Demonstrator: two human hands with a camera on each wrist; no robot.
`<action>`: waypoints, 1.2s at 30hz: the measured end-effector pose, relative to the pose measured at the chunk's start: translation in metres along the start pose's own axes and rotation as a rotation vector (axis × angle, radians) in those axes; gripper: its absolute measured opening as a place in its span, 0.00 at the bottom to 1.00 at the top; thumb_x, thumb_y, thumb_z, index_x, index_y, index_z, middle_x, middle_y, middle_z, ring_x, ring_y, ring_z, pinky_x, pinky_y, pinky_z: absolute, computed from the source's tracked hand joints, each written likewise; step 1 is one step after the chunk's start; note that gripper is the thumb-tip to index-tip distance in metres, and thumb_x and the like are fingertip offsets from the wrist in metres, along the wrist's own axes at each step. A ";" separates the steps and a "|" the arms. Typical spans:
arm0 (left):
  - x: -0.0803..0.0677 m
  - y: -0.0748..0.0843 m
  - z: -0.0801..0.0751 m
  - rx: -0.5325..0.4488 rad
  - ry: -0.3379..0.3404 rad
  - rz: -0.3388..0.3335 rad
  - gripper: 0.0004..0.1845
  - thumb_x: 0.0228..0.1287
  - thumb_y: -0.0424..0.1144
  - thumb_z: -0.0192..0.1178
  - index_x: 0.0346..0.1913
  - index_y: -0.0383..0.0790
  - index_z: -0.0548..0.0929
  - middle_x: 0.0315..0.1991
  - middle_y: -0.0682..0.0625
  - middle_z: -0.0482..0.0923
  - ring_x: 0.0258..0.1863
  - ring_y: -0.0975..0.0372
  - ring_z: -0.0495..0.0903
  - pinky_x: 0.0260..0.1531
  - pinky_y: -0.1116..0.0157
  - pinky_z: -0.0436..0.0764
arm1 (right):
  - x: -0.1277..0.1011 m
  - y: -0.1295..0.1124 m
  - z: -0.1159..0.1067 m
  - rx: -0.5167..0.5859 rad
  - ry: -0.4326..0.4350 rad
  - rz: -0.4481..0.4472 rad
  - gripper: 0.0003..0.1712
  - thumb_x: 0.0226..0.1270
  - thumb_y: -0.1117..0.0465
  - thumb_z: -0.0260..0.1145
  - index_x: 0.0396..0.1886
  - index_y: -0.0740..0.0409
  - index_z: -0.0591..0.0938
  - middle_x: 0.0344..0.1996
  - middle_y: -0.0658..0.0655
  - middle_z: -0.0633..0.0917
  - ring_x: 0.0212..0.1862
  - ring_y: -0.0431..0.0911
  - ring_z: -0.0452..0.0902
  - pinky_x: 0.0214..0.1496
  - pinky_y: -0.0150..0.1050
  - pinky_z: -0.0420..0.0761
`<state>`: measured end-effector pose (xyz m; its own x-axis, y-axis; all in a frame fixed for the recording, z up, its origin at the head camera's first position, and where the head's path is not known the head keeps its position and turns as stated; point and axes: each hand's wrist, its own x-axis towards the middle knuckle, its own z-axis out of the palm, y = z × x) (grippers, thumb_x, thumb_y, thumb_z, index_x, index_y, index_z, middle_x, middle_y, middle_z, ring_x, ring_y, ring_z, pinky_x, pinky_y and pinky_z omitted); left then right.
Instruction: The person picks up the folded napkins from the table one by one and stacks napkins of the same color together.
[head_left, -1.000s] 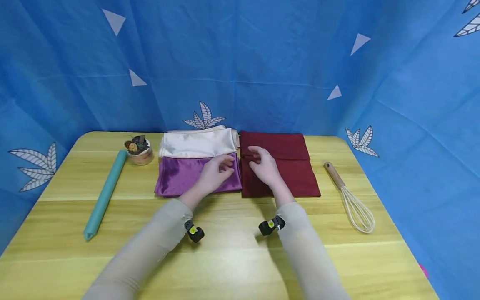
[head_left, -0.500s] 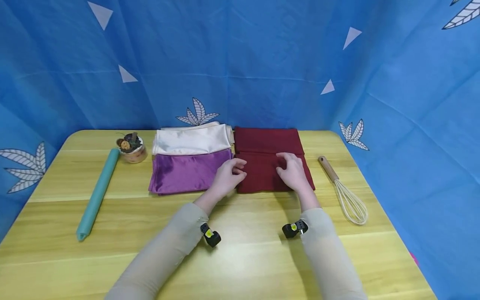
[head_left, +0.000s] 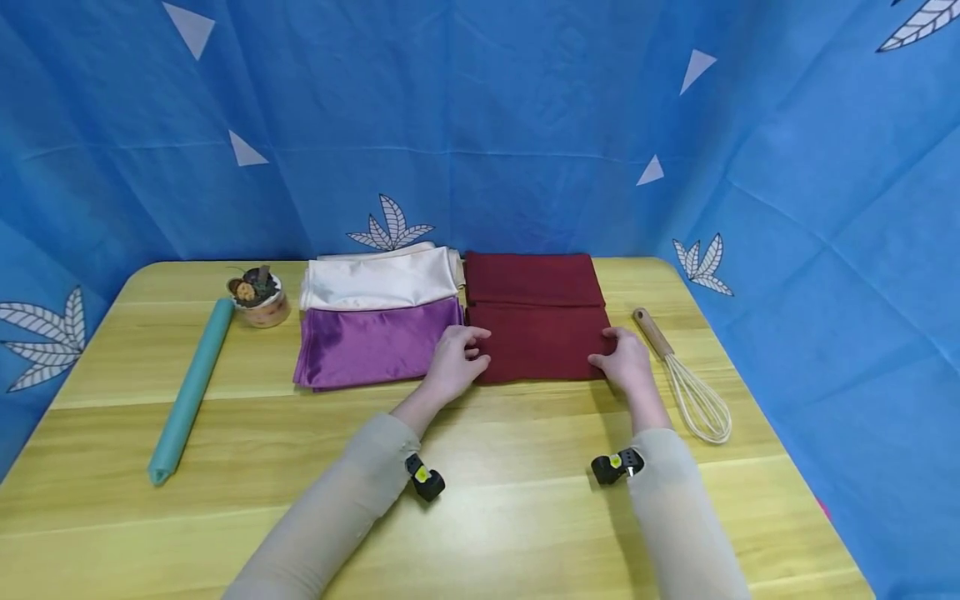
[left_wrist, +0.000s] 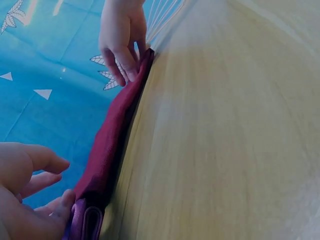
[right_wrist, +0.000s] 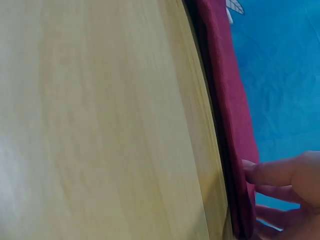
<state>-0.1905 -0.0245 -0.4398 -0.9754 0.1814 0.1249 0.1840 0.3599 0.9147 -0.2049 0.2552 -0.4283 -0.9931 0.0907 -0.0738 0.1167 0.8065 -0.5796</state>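
1. Flanking the folded maroon cloth [head_left: 540,342]: a purple cloth [head_left: 371,348] touching its left edge, a whisk [head_left: 686,379] just beside its right, a cream cloth [head_left: 378,279] behind the purple one.
2. A teal roll [head_left: 191,387] and small pot [head_left: 255,297] lie far left on the yellow wooden surface [head_left: 495,508]; blue sheeting [head_left: 487,125] walls it in.
3. The maroon cloth lies flat, long axis left-right.
4. The left hand [head_left: 453,362] pinches its left edge, the right hand [head_left: 626,360] its right edge.

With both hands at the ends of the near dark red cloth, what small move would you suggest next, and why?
Probably pinch both near corners and lift a little. The left hand rests at the left end of the dark red cloth and the right hand at its right end, fingers curled over the edge, so it seems squared and ready.
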 end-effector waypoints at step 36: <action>0.019 0.021 0.036 0.119 -0.094 -0.046 0.16 0.47 0.20 0.59 0.40 0.36 0.82 0.47 0.41 0.80 0.52 0.52 0.73 0.49 0.61 0.71 | -0.005 0.017 -0.007 0.303 0.172 -0.037 0.17 0.57 0.78 0.60 0.46 0.67 0.82 0.45 0.67 0.79 0.28 0.41 0.74 0.30 0.27 0.72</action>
<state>-0.2004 0.0189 -0.4320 -0.9685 0.2452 0.0428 0.1583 0.4744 0.8660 -0.1979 0.2726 -0.4325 -0.9803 0.1828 0.0748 0.0518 0.6036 -0.7956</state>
